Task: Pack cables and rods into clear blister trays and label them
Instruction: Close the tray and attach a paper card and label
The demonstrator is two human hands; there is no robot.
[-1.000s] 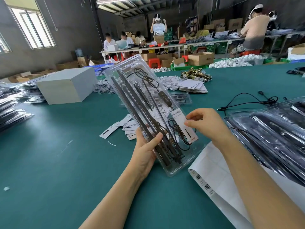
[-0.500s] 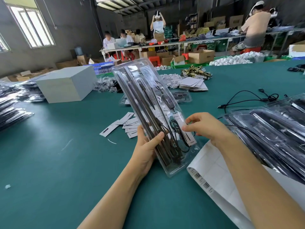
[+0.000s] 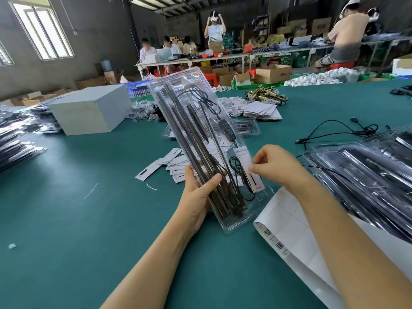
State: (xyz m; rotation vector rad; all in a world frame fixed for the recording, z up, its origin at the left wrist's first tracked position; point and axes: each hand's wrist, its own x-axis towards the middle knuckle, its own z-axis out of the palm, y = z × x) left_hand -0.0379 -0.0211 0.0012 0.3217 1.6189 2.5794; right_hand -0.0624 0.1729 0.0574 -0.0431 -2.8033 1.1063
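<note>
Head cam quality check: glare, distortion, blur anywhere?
Head view: window blown out at top left; wide-angle bending curves the far benches; glare streaks on the clear blister tray and the stacked trays at right; faces of the seated workers are blurred; left hand and right hand are sharp.

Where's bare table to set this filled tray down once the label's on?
Best patch: the bare green table left of the left hand, bordered by the grey box and the loose label strips. Also free: the stretch between the label strips and the loose black cable. Crowded: the right side, under the stacked trays and the barcode sheet.
</note>
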